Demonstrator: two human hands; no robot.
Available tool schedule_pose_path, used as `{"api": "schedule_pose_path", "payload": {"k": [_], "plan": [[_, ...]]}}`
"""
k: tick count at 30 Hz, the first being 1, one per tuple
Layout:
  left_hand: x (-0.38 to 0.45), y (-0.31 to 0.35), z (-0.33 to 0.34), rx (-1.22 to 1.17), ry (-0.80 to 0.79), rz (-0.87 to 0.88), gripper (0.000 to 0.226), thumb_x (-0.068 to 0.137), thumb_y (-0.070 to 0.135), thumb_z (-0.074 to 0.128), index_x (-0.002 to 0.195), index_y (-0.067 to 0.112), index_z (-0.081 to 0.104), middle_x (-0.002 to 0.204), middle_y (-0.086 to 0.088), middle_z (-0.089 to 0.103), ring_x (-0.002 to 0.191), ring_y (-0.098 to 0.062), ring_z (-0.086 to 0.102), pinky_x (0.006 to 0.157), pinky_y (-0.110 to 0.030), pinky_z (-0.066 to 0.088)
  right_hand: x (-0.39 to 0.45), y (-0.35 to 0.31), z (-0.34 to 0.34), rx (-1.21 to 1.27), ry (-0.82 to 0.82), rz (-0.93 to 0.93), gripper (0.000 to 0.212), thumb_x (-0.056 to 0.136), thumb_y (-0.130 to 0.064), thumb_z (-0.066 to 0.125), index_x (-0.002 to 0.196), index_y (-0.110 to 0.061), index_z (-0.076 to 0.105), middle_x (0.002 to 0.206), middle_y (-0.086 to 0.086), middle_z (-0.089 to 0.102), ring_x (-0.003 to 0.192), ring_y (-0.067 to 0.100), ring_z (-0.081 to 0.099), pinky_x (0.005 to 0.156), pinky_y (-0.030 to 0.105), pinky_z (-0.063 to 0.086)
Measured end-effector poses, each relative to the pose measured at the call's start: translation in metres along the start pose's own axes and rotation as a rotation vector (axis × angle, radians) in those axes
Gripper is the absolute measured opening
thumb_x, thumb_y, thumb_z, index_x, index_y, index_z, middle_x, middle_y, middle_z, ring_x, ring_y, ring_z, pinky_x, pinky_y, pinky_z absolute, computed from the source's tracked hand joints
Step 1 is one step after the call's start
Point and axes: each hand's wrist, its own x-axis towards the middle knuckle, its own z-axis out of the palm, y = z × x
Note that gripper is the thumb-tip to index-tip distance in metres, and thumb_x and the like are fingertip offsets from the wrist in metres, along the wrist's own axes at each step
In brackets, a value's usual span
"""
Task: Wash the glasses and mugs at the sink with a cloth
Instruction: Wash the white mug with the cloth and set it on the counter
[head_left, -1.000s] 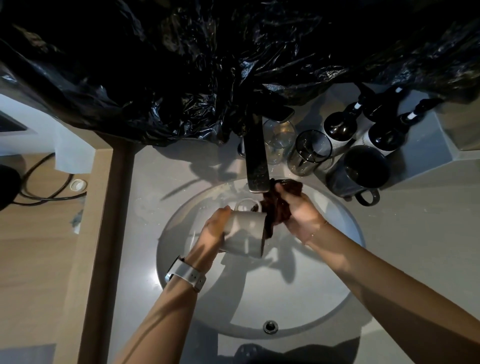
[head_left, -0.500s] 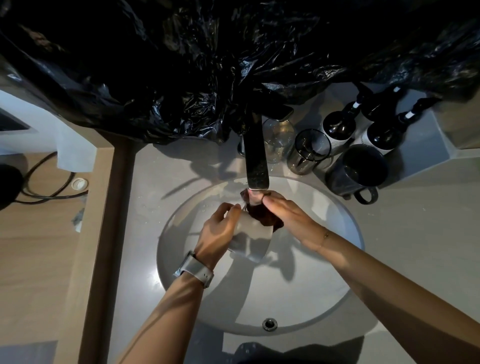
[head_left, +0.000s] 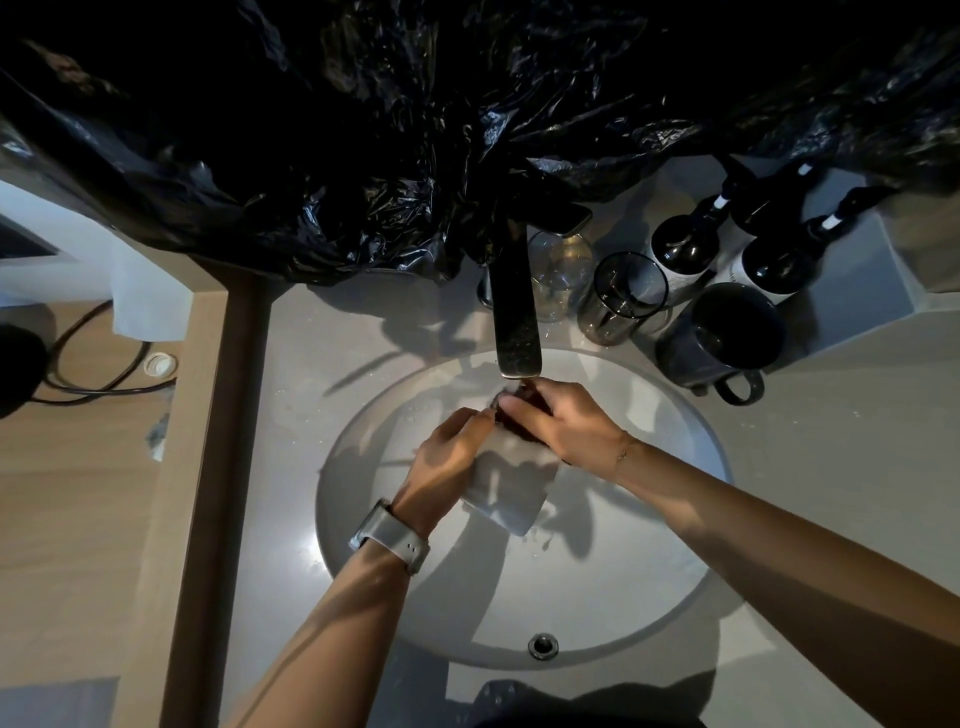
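The left hand (head_left: 447, 457) grips the white mug (head_left: 511, 480) by its wall; wet, rigid and breakable, likely slippery. The right hand (head_left: 563, 423) clamps the dark cloth (head_left: 519, 423) at its rim.

This looks like a bathroom vanity, perhaps in a hotel room or a home. A round white basin (head_left: 649, 613) is sunk into a pale stone counter (head_left: 831, 441) under the hands, with a flat dark tap (head_left: 517, 312) just beyond them. Beyond the right hand stand pump bottles (head_left: 685, 254), glasses (head_left: 623, 296) and a dark mug (head_left: 727, 332); left of the left hand runs a wooden surface (head_left: 78, 493) with a cable (head_left: 104, 384).
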Motion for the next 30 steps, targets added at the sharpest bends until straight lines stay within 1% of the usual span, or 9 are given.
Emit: {"api": "schedule_pose_path", "payload": {"k": [4, 8, 10, 12, 15, 17, 19, 23, 30], "plan": [[0.001, -0.002, -0.004, -0.195, -0.069, -0.121, 0.039, 0.084, 0.047, 0.058, 0.106, 0.016, 0.07, 0.102, -0.006, 0.075, 0.099, -0.022, 0.069, 0.093, -0.043, 0.05, 0.001, -0.002, -0.008, 0.439, -0.17, 0.149, 0.021, 0.09, -0.01, 0.064, 0.11, -0.002, 0.067, 0.095, 0.004, 0.071, 0.087, 0.012, 0.066, 0.083, 0.023, 0.052], [0.006, -0.01, -0.019, -0.26, 0.127, -0.164, 0.02, 0.095, 0.016, 0.05, 0.081, 0.012, 0.064, 0.08, -0.009, 0.067, 0.069, -0.019, 0.06, 0.065, -0.031, 0.045, -0.015, -0.001, -0.025, 0.811, -0.42, 0.309, 0.026, 0.086, -0.004, 0.061, 0.111, -0.002, 0.065, 0.097, 0.01, 0.071, 0.091, 0.021, 0.069, 0.084, 0.03, 0.056], [0.001, -0.017, -0.025, -0.36, 0.178, -0.188, 0.019, 0.091, 0.024, 0.055, 0.089, 0.008, 0.065, 0.087, -0.018, 0.066, 0.072, -0.024, 0.059, 0.067, -0.033, 0.048, -0.024, 0.0, -0.014, 1.025, -0.328, 0.329, 0.024, 0.084, 0.001, 0.059, 0.106, -0.001, 0.066, 0.094, 0.013, 0.071, 0.086, 0.023, 0.07, 0.08, 0.034, 0.058], [-0.01, -0.026, -0.019, -0.394, 0.042, -0.19, 0.024, 0.081, 0.027, 0.07, 0.096, 0.008, 0.066, 0.09, -0.016, 0.069, 0.077, -0.025, 0.063, 0.07, -0.036, 0.053, -0.026, 0.001, -0.003, 1.132, -0.148, 0.357, 0.018, 0.082, -0.001, 0.058, 0.097, -0.001, 0.068, 0.084, 0.013, 0.072, 0.076, 0.022, 0.07, 0.073, 0.033, 0.059], [-0.019, -0.033, -0.014, -0.567, 0.021, -0.308, 0.032, 0.094, 0.043, 0.058, 0.113, 0.018, 0.063, 0.105, -0.014, 0.069, 0.092, -0.029, 0.067, 0.088, -0.047, 0.054, -0.023, 0.007, 0.004, 1.038, 0.036, 0.413, 0.012, 0.088, 0.002, 0.055, 0.092, -0.003, 0.066, 0.075, 0.012, 0.071, 0.063, 0.022, 0.068, 0.055, 0.031, 0.056], [-0.011, -0.034, -0.015, -0.56, -0.051, -0.355, 0.049, 0.092, 0.061, 0.046, 0.124, 0.025, 0.059, 0.112, -0.014, 0.07, 0.101, -0.031, 0.068, 0.095, -0.052, 0.051, -0.021, 0.014, 0.004, 0.951, 0.068, 0.457, 0.009, 0.09, -0.001, 0.057, 0.096, -0.004, 0.063, 0.076, 0.014, 0.068, 0.059, 0.025, 0.066, 0.056, 0.034, 0.053], [-0.011, -0.035, -0.006, -0.434, -0.165, -0.299, 0.059, 0.087, 0.066, 0.052, 0.131, 0.027, 0.053, 0.114, -0.009, 0.072, 0.103, -0.028, 0.07, 0.096, -0.05, 0.049, -0.025, 0.017, 0.008, 0.899, 0.062, 0.47, 0.013, 0.091, -0.005, 0.059, 0.103, -0.003, 0.062, 0.077, 0.015, 0.068, 0.058, 0.026, 0.065, 0.06, 0.038, 0.052], [-0.005, -0.029, 0.012, -0.328, -0.13, -0.212, 0.067, 0.078, 0.064, 0.066, 0.133, 0.028, 0.052, 0.113, 0.0, 0.073, 0.094, -0.028, 0.074, 0.089, -0.043, 0.046, -0.024, 0.005, 0.02, 0.833, 0.1, 0.402, 0.012, 0.095, -0.007, 0.054, 0.095, 0.0, 0.064, 0.065, 0.013, 0.064, 0.047, 0.019, 0.06, 0.046, 0.028, 0.051], [0.004, -0.022, 0.019, -0.401, 0.029, -0.198, 0.047, 0.085, 0.061, 0.061, 0.117, 0.027, 0.065, 0.104, -0.002, 0.076, 0.088, -0.023, 0.075, 0.091, -0.044, 0.05, -0.026, 0.007, 0.028, 0.447, 0.212, 0.211, 0.023, 0.091, -0.019, 0.066, 0.112, -0.009, 0.063, 0.095, 0.002, 0.07, 0.084, 0.01, 0.065, 0.076, 0.017, 0.052]]}}
